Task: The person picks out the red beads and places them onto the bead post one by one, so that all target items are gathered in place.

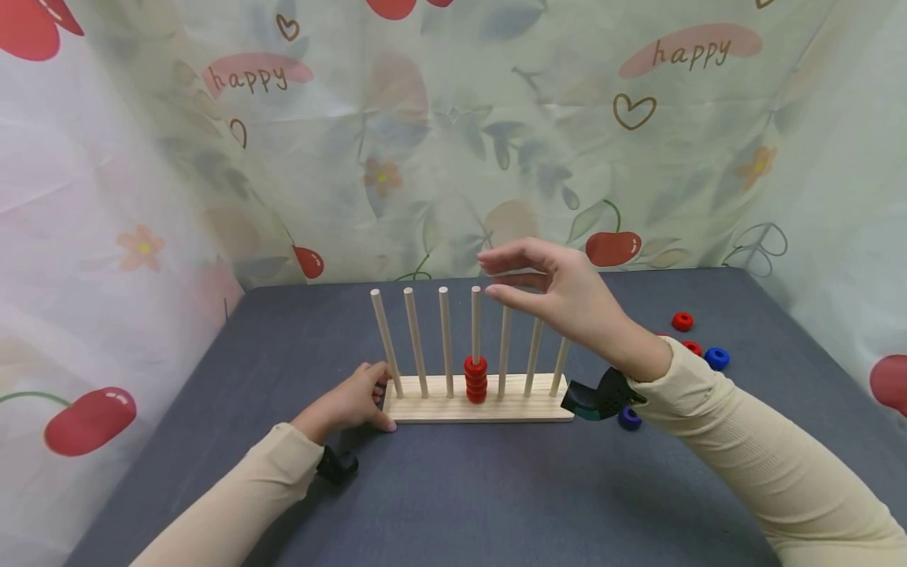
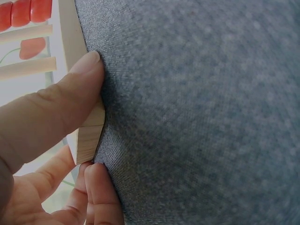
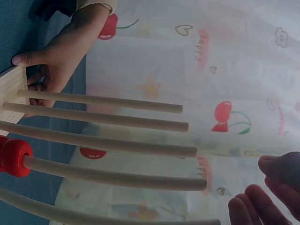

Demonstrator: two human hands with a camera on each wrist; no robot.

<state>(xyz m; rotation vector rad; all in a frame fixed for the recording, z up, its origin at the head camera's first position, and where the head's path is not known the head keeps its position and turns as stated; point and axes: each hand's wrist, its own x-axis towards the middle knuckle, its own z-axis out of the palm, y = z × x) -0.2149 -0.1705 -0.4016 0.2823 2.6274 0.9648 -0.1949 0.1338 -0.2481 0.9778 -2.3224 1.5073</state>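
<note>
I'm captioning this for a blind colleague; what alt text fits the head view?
A person's left hand grips one end of a seven-peg wooden rack; their empty right hand is raised near the peg tops. Red beads are stacked on the middle peg; loose red beads and blue beads lie on the dark table at right.
</note>
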